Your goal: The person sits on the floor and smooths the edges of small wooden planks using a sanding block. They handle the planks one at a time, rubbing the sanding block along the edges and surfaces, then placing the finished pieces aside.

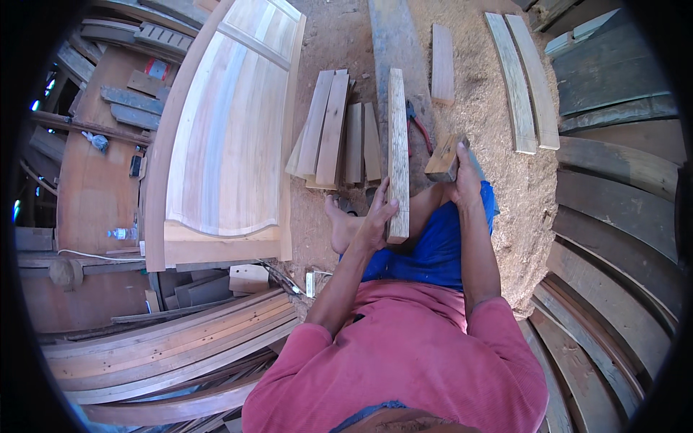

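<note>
My left hand [377, 222] is closed around the near part of a long, narrow wooden strip [398, 144], which points away from me with its near end above my lap. In my right hand [468, 180], above my knee, is a short wooden block [442, 160] with a darker side; its exact kind is unclear. Fingers hide part of that block. A pair of red-handled pliers [421, 130] lies between the strip and the block, just beyond them. Left of the strip, several short wooden boards [333, 130] lie in a loose stack near my foot.
A large wooden door panel [227, 130] lies at the left. Two long strips [512, 86] and a short board [442, 65] rest at the far right on shavings [520, 209]. A worn plank [401, 36] runs ahead. Stacked timber [173, 346] and planks [613, 202] flank me.
</note>
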A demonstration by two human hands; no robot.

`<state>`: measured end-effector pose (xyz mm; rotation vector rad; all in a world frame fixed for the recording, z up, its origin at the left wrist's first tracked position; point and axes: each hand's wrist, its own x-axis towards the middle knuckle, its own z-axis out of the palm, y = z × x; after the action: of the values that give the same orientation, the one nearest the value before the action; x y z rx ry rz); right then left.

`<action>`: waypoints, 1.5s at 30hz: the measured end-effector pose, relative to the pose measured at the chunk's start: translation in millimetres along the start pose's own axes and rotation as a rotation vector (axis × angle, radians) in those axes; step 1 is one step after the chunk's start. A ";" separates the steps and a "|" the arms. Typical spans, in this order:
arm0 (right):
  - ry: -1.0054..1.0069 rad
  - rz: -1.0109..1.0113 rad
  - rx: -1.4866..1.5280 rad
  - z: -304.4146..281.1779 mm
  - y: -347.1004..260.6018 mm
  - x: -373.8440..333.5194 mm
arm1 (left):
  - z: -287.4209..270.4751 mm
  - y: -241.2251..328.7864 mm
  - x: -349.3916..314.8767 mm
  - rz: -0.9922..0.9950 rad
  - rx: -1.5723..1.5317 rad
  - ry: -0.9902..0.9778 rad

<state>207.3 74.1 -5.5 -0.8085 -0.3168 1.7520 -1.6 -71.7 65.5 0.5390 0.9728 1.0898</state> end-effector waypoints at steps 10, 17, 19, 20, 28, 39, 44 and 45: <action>0.009 0.038 0.047 6.8 -0.8 -0.8 | -101.9 -46.0 -5.8 -0.033 0.220 -0.005; -0.036 0.083 0.100 2.8 -1.3 0.1 | -111.8 -16.0 -90.5 -0.109 1.159 0.001; -0.046 0.094 0.080 9.5 2.3 0.0 | -102.0 -35.1 -112.7 -0.062 1.251 0.050; -0.033 0.089 0.062 9.1 2.5 0.6 | -95.7 -40.2 -115.9 -0.037 1.296 0.062; -0.030 0.082 0.102 3.4 0.1 0.1 | -73.4 -44.8 -32.6 0.118 1.596 0.213; -0.012 0.018 0.170 -1.4 1.4 -4.3 | -93.7 2.8 79.2 0.144 0.946 0.183; -0.052 0.071 0.141 -6.8 2.4 -0.2 | -91.6 68.5 35.9 0.404 0.419 -0.006; -0.067 0.086 0.137 -7.5 3.6 3.1 | -83.6 83.9 26.0 0.430 0.352 -0.029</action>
<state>209.2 74.4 -14.1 -0.6745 -0.2066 1.8625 -111.2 -21.6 79.2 1.0853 1.0570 1.2911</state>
